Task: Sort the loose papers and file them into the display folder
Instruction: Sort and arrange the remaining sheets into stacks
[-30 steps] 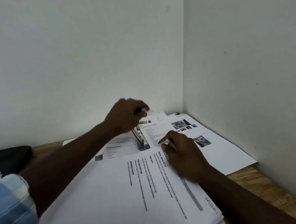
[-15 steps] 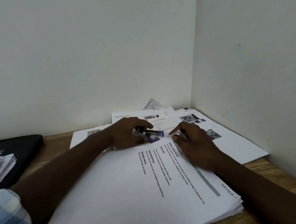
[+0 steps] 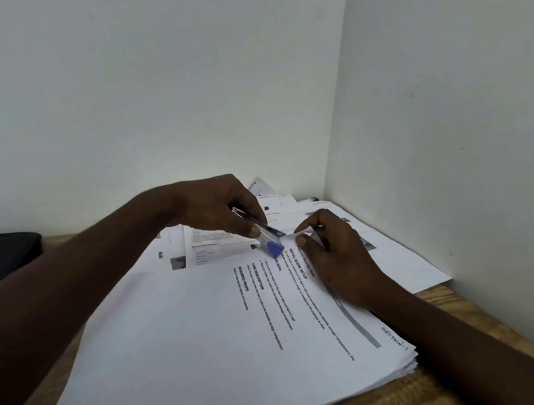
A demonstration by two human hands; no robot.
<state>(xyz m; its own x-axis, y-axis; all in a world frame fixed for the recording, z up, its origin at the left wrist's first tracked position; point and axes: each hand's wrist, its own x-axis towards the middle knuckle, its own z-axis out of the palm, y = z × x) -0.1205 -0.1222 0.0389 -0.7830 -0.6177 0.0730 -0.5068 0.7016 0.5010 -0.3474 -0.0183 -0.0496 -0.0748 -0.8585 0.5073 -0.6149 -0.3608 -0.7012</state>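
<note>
Head view: left hand point(image 3: 217, 207) has lifted off the sheets and now grips the blue-nosed stapler point(image 3: 271, 239), tilted at the far corner of the SECTION-1 stack point(image 3: 191, 340); right hand point(image 3: 336, 254) pinches that corner up between curled fingers point(image 3: 310, 222); looks like binding first, filing later; display folder point(image 3: 3, 254) sits far left on the table point(image 3: 408, 394), contents hidden.
</note>
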